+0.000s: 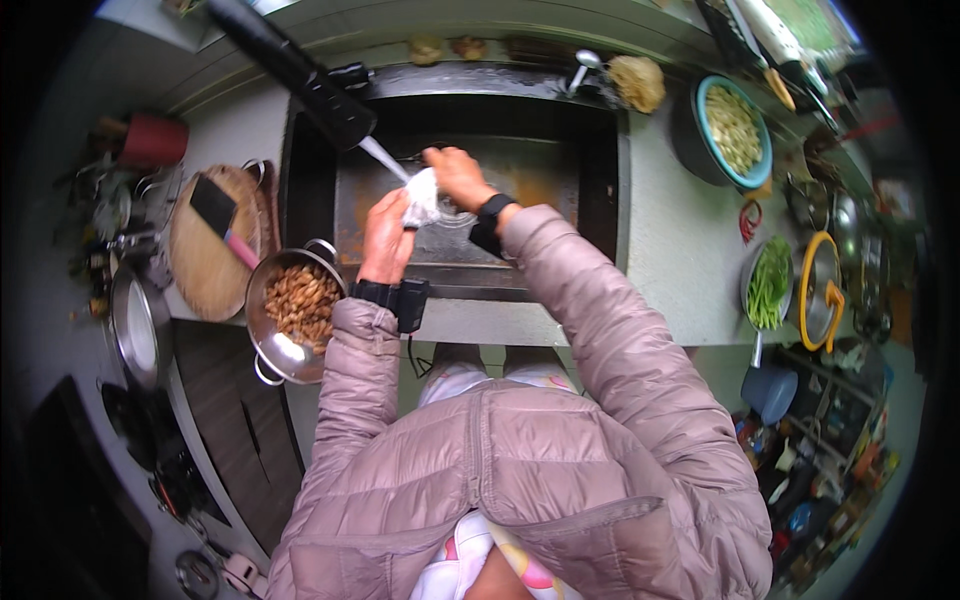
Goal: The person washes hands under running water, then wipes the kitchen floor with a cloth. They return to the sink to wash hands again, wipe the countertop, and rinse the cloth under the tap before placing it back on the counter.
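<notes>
Running water [385,160] falls from a long black faucet [330,105] onto a crumpled white item [423,197], perhaps a cloth, over the metal sink [535,255]. My left hand [387,238], a black device strapped at the wrist, grips the white item from the left. My right hand [462,180] is closed at the item's upper right, fingers curled beside a small dark object; what exactly it holds is unclear. Both hands are over the basin, close together.
Left: wooden board [200,270] with cleaver [213,207], steel colander of brown pieces [296,298], red container [150,143]. Right: teal-rimmed bowl of chopped pale food [732,128], pan of greens [767,280], orange-rimmed lid [820,292]. A rack of items [830,420] stands lower right.
</notes>
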